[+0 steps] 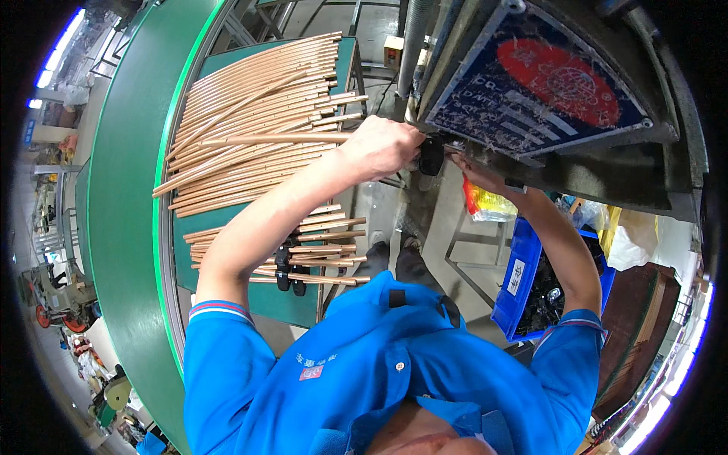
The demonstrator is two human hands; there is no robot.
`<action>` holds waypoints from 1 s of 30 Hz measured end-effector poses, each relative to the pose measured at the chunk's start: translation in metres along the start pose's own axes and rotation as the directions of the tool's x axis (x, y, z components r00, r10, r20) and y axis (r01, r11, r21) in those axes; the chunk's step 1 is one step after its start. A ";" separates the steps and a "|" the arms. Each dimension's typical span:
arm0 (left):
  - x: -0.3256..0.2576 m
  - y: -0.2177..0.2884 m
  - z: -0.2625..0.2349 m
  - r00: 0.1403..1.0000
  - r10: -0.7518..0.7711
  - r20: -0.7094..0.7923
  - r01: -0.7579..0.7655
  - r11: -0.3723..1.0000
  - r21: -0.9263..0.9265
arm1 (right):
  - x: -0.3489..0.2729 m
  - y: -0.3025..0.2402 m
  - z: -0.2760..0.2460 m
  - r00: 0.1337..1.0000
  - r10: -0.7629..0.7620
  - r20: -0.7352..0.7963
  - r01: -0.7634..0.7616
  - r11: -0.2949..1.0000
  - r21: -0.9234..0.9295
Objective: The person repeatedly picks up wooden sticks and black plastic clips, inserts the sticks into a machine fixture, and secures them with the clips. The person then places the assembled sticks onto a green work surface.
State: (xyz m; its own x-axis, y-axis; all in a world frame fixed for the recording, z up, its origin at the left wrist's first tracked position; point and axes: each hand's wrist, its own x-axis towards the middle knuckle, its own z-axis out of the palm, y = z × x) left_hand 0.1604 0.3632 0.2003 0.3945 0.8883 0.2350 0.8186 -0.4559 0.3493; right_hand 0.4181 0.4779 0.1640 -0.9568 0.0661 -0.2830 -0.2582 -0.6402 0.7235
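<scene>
On the green table [258,299], long copper tubes [258,114] waited at ten o'clock; left hand [383,145] gripped one, right hand's [474,171] grip unclear at the grey machine [546,144].

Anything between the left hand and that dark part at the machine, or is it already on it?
Nothing visible in between. The left hand is right against the dark part under the machine; the right hand closes in from the other side. The contact itself is hidden.

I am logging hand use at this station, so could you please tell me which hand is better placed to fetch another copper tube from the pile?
Probably the left hand: it works right at the edge of the copper tubes. The right hand sits under the machine, farther from them.
</scene>
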 end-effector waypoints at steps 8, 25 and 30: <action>-0.050 0.007 -0.058 0.915 -0.389 0.105 0.389 0.921 0.028 | -0.040 0.041 -0.006 0.851 0.383 0.361 -0.397 0.019 0.917; -0.049 0.000 -0.007 0.963 -0.256 -0.084 0.264 0.959 0.104 | 0.090 -0.007 -0.021 0.479 -0.799 0.364 -0.730 -0.593 -0.341; -0.028 0.004 -0.008 0.948 -0.293 0.125 0.292 0.956 0.028 | 0.066 -0.154 -0.050 0.497 -0.477 0.725 -0.567 -0.811 -0.145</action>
State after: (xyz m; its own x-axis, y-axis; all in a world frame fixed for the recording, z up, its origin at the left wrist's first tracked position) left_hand 0.1494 0.3361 0.2023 0.1866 0.9824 0.0069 0.9093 -0.1753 0.3774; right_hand 0.4010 0.5427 0.0030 -0.4493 0.8929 -0.0296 0.7712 0.3709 -0.5173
